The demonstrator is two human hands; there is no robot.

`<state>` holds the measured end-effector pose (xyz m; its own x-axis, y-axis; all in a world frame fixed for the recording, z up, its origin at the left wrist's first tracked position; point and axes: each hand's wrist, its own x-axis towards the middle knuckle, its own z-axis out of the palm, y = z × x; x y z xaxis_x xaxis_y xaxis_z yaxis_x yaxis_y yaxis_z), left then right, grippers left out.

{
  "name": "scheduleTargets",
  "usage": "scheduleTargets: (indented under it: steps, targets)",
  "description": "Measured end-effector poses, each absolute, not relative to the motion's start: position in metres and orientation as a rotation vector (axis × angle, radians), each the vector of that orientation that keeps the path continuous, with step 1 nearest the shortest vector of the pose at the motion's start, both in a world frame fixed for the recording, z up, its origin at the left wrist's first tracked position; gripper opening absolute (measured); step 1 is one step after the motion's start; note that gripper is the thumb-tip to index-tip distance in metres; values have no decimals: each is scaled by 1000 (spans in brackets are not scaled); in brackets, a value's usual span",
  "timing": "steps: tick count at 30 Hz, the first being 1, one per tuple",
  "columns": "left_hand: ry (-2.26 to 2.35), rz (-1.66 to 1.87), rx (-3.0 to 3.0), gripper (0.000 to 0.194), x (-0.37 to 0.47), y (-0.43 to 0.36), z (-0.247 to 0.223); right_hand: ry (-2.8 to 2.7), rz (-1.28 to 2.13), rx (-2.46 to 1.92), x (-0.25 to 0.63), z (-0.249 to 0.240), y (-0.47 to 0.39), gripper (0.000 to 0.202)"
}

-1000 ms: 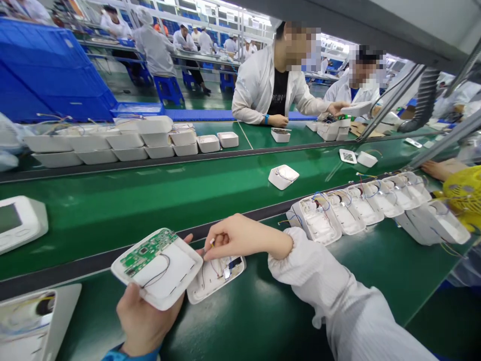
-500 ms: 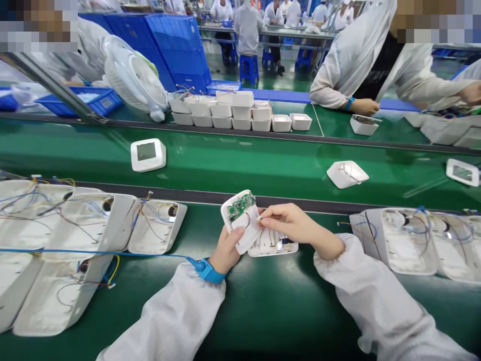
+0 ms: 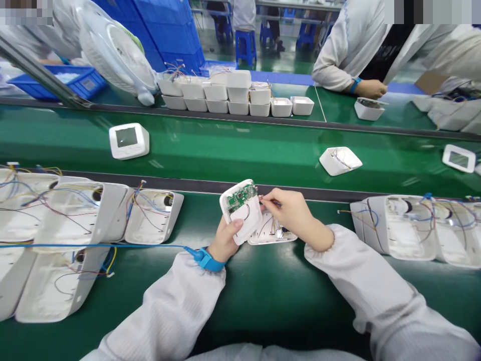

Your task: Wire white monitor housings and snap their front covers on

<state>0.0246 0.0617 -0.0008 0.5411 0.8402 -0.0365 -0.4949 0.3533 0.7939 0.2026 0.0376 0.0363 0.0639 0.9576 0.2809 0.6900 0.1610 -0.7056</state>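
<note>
My left hand (image 3: 224, 238) grips a white plastic cover (image 3: 249, 225) by its lower left edge, thumb on top. A green circuit board (image 3: 242, 196) is fitted in the cover's upper part, facing up, with a short dark wire below it. At the cover's right edge, my right hand (image 3: 289, 210) pinches the end of a thin wire (image 3: 262, 198); the fingers hide most of it. Beneath both hands an open white housing (image 3: 265, 234) lies on the green bench, partly covered. A blue wrist strap (image 3: 210, 260) with a cord circles my left wrist.
Open white housings with loose wires stand to the left (image 3: 152, 218) and right (image 3: 409, 228). A conveyor belt (image 3: 225, 150) beyond the bench carries a white unit with a screen (image 3: 129, 141) and an open white housing (image 3: 340, 160). Across it, a co-worker's hand (image 3: 370, 89) rests near another housing.
The view has tipped downward. My right fingers have moved slightly off the cover's face to its right edge beside the board. The screen unit on the belt has shifted left.
</note>
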Motion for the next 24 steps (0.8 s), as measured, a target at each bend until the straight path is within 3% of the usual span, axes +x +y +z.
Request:
scheduleTargets:
  steps: [4, 12, 19, 24]
  targets:
    - [493, 937, 811, 60, 25, 61, -3, -1673, 569, -1522, 204, 36, 40, 9]
    - [554, 833, 827, 72, 16, 58, -11, -1287, 1217, -1445, 213, 51, 46, 19]
    - [574, 858, 912, 60, 16, 56, -12, -1512, 1210, -1644, 227, 56, 46, 13]
    - [640, 883, 908, 56, 16, 56, -19, -1499, 1167, -1503, 212, 61, 39, 16]
